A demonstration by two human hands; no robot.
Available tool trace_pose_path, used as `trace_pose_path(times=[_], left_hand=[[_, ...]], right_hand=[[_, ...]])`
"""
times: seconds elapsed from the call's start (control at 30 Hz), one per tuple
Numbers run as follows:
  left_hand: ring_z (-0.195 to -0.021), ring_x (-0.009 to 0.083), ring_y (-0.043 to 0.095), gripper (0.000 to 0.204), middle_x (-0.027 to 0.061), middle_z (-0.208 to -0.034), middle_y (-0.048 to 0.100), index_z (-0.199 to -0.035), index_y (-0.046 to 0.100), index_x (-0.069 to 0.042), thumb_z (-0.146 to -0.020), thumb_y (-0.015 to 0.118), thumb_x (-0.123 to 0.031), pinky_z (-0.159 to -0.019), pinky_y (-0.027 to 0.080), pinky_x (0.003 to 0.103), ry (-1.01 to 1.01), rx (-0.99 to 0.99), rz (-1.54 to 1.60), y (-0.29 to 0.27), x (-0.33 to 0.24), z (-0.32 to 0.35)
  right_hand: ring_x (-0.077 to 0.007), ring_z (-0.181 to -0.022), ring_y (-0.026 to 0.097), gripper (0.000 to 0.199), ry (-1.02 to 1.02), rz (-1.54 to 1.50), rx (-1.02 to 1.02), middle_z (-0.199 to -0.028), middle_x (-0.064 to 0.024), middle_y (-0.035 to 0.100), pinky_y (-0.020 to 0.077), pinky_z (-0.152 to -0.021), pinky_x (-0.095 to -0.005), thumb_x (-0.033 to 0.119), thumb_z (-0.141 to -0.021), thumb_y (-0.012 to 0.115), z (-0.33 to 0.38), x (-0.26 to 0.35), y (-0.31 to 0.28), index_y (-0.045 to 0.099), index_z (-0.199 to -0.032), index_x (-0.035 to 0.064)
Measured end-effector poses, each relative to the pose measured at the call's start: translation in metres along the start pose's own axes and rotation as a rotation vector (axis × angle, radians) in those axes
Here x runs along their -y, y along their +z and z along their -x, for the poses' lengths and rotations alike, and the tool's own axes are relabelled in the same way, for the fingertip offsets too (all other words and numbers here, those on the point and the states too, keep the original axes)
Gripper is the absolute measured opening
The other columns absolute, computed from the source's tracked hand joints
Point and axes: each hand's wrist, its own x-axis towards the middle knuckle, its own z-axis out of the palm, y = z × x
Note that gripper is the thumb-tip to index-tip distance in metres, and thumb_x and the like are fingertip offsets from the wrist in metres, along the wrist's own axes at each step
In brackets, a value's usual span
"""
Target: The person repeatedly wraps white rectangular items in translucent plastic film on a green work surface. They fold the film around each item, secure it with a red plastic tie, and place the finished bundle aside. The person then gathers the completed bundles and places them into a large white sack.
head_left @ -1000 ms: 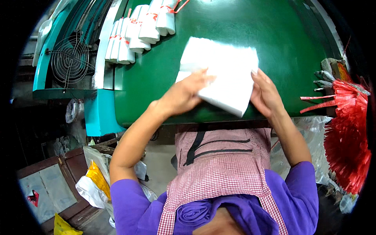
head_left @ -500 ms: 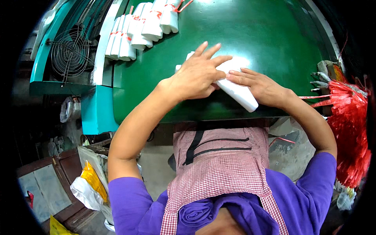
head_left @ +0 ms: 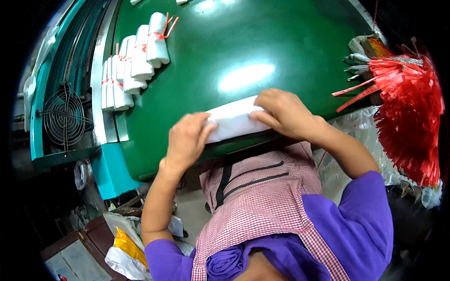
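A white roll of thin, smooth sheet, perhaps plastic bags (head_left: 233, 121), lies crosswise along the near edge of the green tabletop (head_left: 187, 61). My left hand (head_left: 185, 140) is closed on its left end, with thumb and fingers pinching it. Over the right end, my right hand (head_left: 284, 114) curls its fingers on top and holds its thumb against the near side. No tie shows round this roll. At the far left, several similar white rolls (head_left: 159, 47) bound with red strips lie side by side in a slanting row.
A thick bunch of red plastic strips (head_left: 408, 112) hangs at the right edge, two strips reaching over the tabletop. A teal frame (head_left: 112, 171) with a round wire fan guard (head_left: 65, 117) borders the left. Below left are white and yellow plastic bags (head_left: 129, 253).
The roll has turned from slanting to lying crosswise and come nearer the edge. My hands have moved apart to its two ends. The whole view has shifted and tilted.
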Motion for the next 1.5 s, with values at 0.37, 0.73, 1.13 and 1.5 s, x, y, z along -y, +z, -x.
trace_pose_path(times=[0.37, 0.73, 1.13, 1.5], left_hand=[[-0.086, 0.0281, 0.056, 0.048, 0.0125, -0.093, 0.055, -0.114, 0.058, -0.002, -0.077, 0.074, -0.029, -0.076, 0.046, 0.035, -0.024, 0.266, 0.204, 0.011, -0.017, -0.045], [-0.103, 0.0148, 0.055, 0.035, 0.0053, -0.113, 0.059, -0.116, 0.054, 0.0, -0.085, 0.064, -0.013, -0.09, 0.043, 0.03, -0.378, 0.155, 1.259, 0.021, -0.029, 0.027], [-0.09, 0.0146, 0.061, 0.035, 0.0064, -0.103, 0.065, -0.114, 0.06, 0.005, -0.08, 0.064, -0.004, -0.083, 0.048, 0.029, -0.318, 0.09, 0.976, -0.018, 0.016, -0.014], [-0.076, 0.0109, 0.054, 0.035, 0.0044, -0.087, 0.061, -0.117, 0.062, 0.001, -0.083, 0.067, -0.008, -0.067, 0.043, 0.023, -0.039, -0.123, 0.724, 0.036, -0.002, -0.023]], right_hand=[[-0.0059, -0.057, 0.048, 0.011, 0.37, -0.863, -1.05, -0.071, 0.0003, 0.05, 0.0393, -0.048, -0.0191, 0.012, -0.091, 0.06, 0.078, -0.049, -0.004, 0.052, -0.097, 0.006], [-0.0228, -0.064, 0.064, 0.017, 0.361, -0.383, -0.238, -0.074, -0.0107, 0.067, 0.0487, -0.061, -0.0371, 0.016, -0.085, 0.057, 0.023, -0.033, -0.006, 0.062, -0.076, 0.0025], [-0.0345, -0.109, 0.052, 0.023, -0.357, -0.372, 0.131, -0.117, -0.0211, 0.054, 0.0466, -0.089, -0.0432, 0.018, -0.086, 0.059, 0.05, 0.019, 0.022, 0.063, -0.086, -0.0042], [-0.0192, -0.057, 0.059, 0.015, 0.2, -1.089, 0.238, -0.074, -0.0114, 0.065, 0.0505, -0.058, -0.0316, 0.006, -0.079, 0.053, -0.027, -0.002, 0.021, 0.064, -0.082, -0.0035]])
